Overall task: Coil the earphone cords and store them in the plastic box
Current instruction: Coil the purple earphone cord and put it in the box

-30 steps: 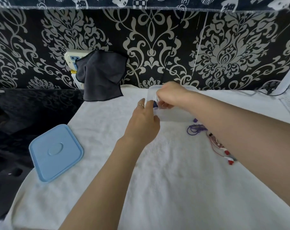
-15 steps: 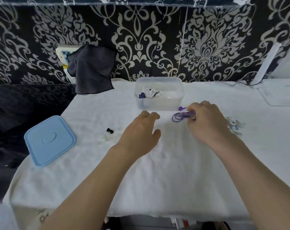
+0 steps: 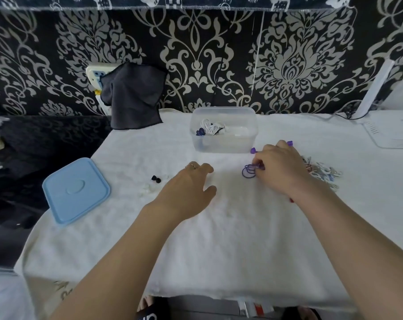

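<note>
A clear plastic box [image 3: 223,144] stands at the back middle of the white towel, with white and dark blue coiled earphones [image 3: 208,129] inside. My right hand [image 3: 281,172] pinches a purple earphone cord [image 3: 249,170] lying in loops on the towel just in front of the box; its purple earbuds [image 3: 253,150] poke out near my fingers. My left hand [image 3: 189,188] rests on the towel with relaxed fingers, holding nothing. A tangle of pale and red cords [image 3: 320,173] lies partly hidden behind my right hand.
The light blue lid [image 3: 75,189] lies at the towel's left edge. Small black ear tips [image 3: 156,179] and pale ones sit left of my left hand. A dark cloth [image 3: 133,98] hangs at the back wall. A white device [image 3: 389,135] sits at far right.
My right hand left the box and came down onto the purple cord, now pinching it. My left hand drew back from the box and settled on the towel.
</note>
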### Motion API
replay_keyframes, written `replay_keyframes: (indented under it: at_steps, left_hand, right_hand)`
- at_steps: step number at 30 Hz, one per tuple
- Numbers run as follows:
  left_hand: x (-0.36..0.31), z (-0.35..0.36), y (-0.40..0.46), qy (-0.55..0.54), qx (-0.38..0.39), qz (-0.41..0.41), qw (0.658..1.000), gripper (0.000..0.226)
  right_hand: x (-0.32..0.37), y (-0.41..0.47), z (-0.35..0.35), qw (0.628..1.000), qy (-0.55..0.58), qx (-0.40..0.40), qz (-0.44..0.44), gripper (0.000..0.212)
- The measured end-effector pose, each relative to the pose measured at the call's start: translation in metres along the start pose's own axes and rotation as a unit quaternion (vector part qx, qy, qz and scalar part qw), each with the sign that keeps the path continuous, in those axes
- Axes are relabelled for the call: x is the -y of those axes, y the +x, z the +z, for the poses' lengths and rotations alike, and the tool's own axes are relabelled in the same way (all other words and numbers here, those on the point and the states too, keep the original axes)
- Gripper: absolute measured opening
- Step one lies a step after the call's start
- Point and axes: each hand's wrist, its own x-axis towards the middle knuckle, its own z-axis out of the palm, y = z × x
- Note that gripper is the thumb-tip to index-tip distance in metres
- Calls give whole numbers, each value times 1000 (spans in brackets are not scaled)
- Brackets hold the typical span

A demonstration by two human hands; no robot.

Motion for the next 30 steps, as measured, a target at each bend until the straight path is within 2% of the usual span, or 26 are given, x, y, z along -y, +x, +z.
replay_keyframes:
  at_steps: [5, 7, 9, 11, 14, 18, 19, 21, 23, 24, 25, 26, 27, 30]
  left_hand:
    - [3, -9, -2, -23, -15, -6, 1000, 45]
    - [2, -12, -1, -54, -28, -4, 998, 47]
    - [-2, -15, -1, -116, -38, -3, 993, 48]
    - [-7, -18, -1, -199, -31, -3, 980, 52]
    - [-14, -21, -3, -288, -4, -4, 958, 63]
    - [-15, -20, -5, -310, 37, 6, 950, 74]
    - [-17, -20, -5, -306, 48, 13, 951, 70]
    - [-19, -21, -6, -288, 70, 26, 955, 47]
    - [-22, -24, -9, -271, 94, 33, 958, 14]
    - [-22, -25, -11, -267, 110, 32, 957, 11]
    - [-20, -27, -13, -263, 130, 26, 956, 17]
    - [-18, -29, -14, -264, 145, 18, 953, 22]
    - [-14, -31, -16, -271, 151, 9, 951, 27]
    - [3, -38, -18, -285, 139, -22, 948, 37]
  right_hand:
    - [4, -3, -16, 996, 83, -24, -22, 8]
    - [12, -4, -26, 986, 150, -65, -32, 6]
    - [21, -6, -38, 958, 269, -102, -15, 7]
    - [32, -9, -50, 903, 414, -108, 29, 8]
    - [41, -12, -61, 802, 584, -86, 90, 11]
    - [51, -11, -69, 666, 734, -44, 125, 15]
    - [54, -12, -71, 625, 770, -33, 124, 14]
    - [61, -13, -74, 558, 821, -9, 118, 13]
    - [67, -15, -73, 519, 847, 15, 118, 12]
    - [69, -15, -72, 507, 853, 26, 121, 12]
    - [70, -15, -70, 504, 854, 34, 129, 13]
    - [71, -15, -67, 516, 844, 38, 143, 14]
    - [70, -15, -62, 548, 819, 40, 164, 15]
    - [66, -15, -39, 714, 663, 58, 215, 17]
